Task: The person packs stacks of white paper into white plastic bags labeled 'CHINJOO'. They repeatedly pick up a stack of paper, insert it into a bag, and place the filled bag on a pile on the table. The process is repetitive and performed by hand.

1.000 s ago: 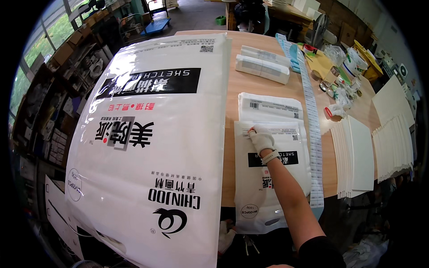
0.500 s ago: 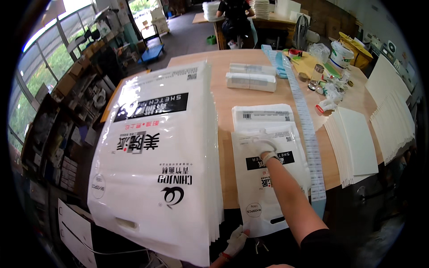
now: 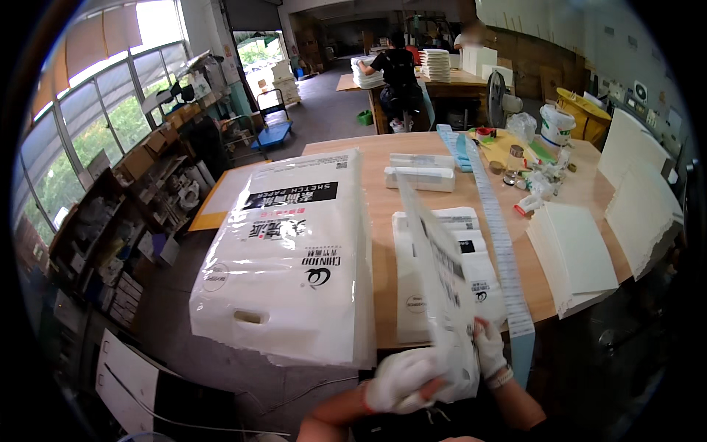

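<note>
A small white printed plastic bag (image 3: pixel 445 272) stands on edge, steeply tilted and smeared by motion, over the table's near edge. My left hand (image 3: pixel 403 379), in a white glove with bare fingertips, is closed at the bag's lower left side. On the opposite side my right hand (image 3: pixel 490 348), gloved the same way, grips the bag near its lower corner. Behind the raised bag lies a stack of matching small bags (image 3: pixel 482 269), partly hidden by it. To the left rests a thick stack of large glossy printed bags (image 3: pixel 294 295) with a cut-out handle hole.
Two white bundles (image 3: pixel 421 179) lie farther back. A pale measuring strip (image 3: pixel 502 236) runs along the stack's right. Beyond it are white sheets (image 3: pixel 578 247), a jar (image 3: pixel 515 155) and a bucket (image 3: pixel 556 125). Another person (image 3: pixel 400 74) sits at a far table.
The top small bag has come up off its stack and turned on edge. My right hand went from its middle to the near end; my left hand rose beside it. The view tilted upward.
</note>
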Tool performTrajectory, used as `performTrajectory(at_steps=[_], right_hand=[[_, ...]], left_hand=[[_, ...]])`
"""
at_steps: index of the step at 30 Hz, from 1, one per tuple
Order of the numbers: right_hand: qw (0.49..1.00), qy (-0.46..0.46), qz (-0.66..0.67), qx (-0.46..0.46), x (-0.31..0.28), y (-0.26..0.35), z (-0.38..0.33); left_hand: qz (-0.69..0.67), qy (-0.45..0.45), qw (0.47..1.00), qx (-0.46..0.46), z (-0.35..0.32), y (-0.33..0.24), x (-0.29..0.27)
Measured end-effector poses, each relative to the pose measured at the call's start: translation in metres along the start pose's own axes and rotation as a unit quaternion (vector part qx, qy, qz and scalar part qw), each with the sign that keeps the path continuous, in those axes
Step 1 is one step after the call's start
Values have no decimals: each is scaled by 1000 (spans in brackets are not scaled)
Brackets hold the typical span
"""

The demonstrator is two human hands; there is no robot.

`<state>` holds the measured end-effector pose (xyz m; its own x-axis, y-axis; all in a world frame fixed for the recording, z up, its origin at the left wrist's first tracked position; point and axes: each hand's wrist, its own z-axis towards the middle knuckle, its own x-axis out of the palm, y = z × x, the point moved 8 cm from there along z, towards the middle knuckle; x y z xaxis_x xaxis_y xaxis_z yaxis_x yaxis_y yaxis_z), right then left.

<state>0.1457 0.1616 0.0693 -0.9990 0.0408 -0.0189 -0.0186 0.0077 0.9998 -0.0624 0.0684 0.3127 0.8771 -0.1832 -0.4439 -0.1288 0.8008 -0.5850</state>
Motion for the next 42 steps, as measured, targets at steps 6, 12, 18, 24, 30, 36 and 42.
performTrajectory(at_steps=[6,12,18,24,30,36,42], right_hand=[[979,126,48,-156,112,218,49],[915,299,-176,-208,248,258,73],[930,350,63,-97,209,238,66],[804,130,-476,-331,-20,111,76],[717,-110,-679,-114,-275,88,66],[762,-122,-628,-98,-342,49,78],[633,-195,-703,-257,-268,124,35]], left_hand=[[-131,-536,828,-99,-63,-27,-155],[-190,-472,839,-195,-153,32,-296],[-94,-617,740,-252,-256,88,-246],[-231,-558,625,-495,-413,192,-35],[-183,-288,692,-636,-333,191,88],[-212,-72,822,-524,-152,197,157],[-400,162,812,-393,-6,174,308]])
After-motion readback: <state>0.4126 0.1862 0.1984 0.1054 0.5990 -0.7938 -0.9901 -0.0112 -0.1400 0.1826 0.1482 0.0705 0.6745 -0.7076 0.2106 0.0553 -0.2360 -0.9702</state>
